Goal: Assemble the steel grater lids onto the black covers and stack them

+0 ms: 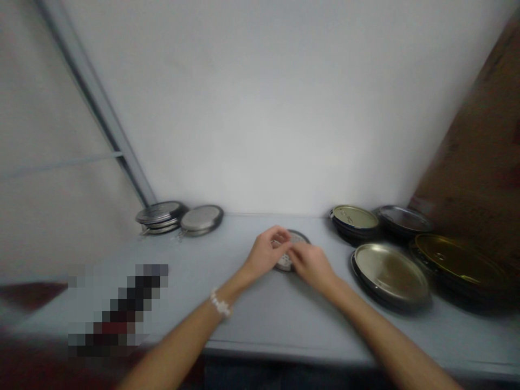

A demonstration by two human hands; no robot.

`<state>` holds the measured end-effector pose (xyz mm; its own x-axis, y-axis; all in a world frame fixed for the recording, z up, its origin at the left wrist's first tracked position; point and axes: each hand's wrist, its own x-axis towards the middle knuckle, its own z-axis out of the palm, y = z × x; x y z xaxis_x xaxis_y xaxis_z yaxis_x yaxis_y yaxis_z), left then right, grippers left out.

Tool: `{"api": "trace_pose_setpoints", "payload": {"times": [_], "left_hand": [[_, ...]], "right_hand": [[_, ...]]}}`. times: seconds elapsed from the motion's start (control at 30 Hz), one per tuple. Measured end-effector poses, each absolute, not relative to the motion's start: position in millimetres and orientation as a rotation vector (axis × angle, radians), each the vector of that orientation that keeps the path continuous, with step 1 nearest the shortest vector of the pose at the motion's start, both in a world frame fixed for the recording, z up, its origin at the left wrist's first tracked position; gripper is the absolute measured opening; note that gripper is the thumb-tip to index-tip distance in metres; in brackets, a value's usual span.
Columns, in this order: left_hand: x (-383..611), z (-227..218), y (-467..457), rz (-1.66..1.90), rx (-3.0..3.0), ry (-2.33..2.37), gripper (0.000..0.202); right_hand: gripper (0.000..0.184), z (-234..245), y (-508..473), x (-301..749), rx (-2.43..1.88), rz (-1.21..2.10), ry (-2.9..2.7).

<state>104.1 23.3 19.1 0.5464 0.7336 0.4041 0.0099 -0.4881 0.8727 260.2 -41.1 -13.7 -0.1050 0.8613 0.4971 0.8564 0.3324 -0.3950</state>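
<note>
At the middle of the table lies a round lid-like disc [299,236] with a dark rim and a pale, patterned top, partly covered by my hands. My left hand [268,250], with a white beaded bracelet on the wrist, curls over its left side, thumb and fingers drawn together. From the right, my right hand [312,262] meets it, fingers closed in a pinch above the disc. The fingertips almost touch. Anything small between them is hidden and blurred.
At the back left sit a stack of silver round lids [162,210] and another silver lid [202,218]. To the right are a pale gold lid [355,216], a dark-rimmed lid [406,218], a larger silver lid [390,273] and a gold lid [459,260]. A brown cardboard surface [475,141] borders the right.
</note>
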Motion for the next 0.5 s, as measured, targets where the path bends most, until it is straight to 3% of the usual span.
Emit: {"api": "trace_pose_setpoints", "payload": {"times": [0.33, 0.43, 0.5], "left_hand": [[101, 19, 32, 1.003, 1.958, 0.667, 0.008], [99, 23, 30, 0.992, 2.035, 0.675, 0.008], [99, 25, 28, 0.978, 2.077, 0.651, 0.008]], "right_hand": [[0.025, -6, -45, 259, -1.586, 0.003, -1.728], [0.043, -1, -46, 259, -1.43, 0.082, -1.688], [0.041, 1, -45, 260, -1.32, 0.167, -1.738]]}}
